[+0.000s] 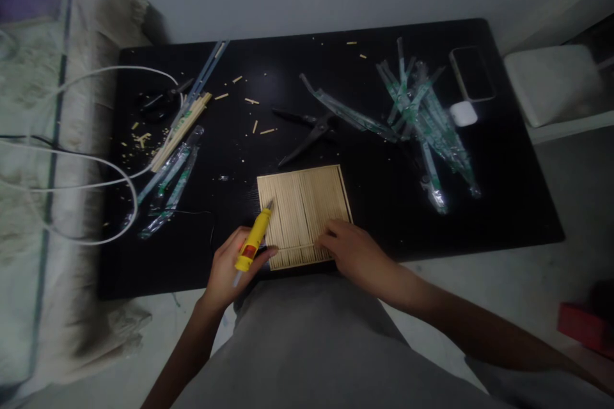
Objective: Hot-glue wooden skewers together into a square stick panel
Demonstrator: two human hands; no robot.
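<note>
A yellow hot glue gun (253, 241) is gripped in my left hand (228, 271), its metal nozzle angled up and away over the left part of a panel. A pale glue stick (237, 278) pokes out of its rear. The square panel (297, 204) is made of thin wooden sticks laid side by side, with thin strips along its edges. Across its near part lies a single wooden stick (295, 248). My right hand (352, 252) rests on the panel's near right, fingers closed at the end of that stick; the fingertips are partly hidden.
Pliers (311, 134) lie beyond the panel on the black table (384, 204). At left are scissors (158, 102), bundled wooden sticks (182, 131), plastic wrappers (175, 188) and a white cable (129, 179). More wrappers (432, 115), a phone (472, 73) and a white case (464, 114) are at right.
</note>
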